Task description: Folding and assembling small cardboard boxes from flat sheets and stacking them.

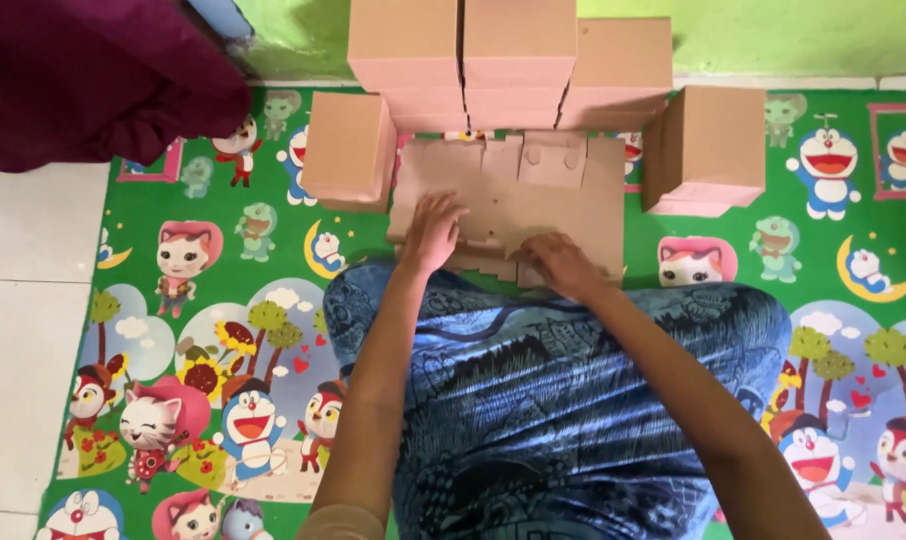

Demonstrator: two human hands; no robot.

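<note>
Cardboard, flat and die-cut, lies under both palms: the left hand [433,232] presses fingers spread on the unfolded box blank [533,195], the right hand [563,262] flattens its near edge, neither gripping. This blank looks unfolded as yet. Beyond it stand 5 assembled boxes [518,60] on the cartoon mat [223,300].

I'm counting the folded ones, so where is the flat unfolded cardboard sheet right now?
In the head view the flat cardboard sheet lies mid-frame on the green cartoon mat, under both hands, between two folded boxes and below the stacked row.
</note>
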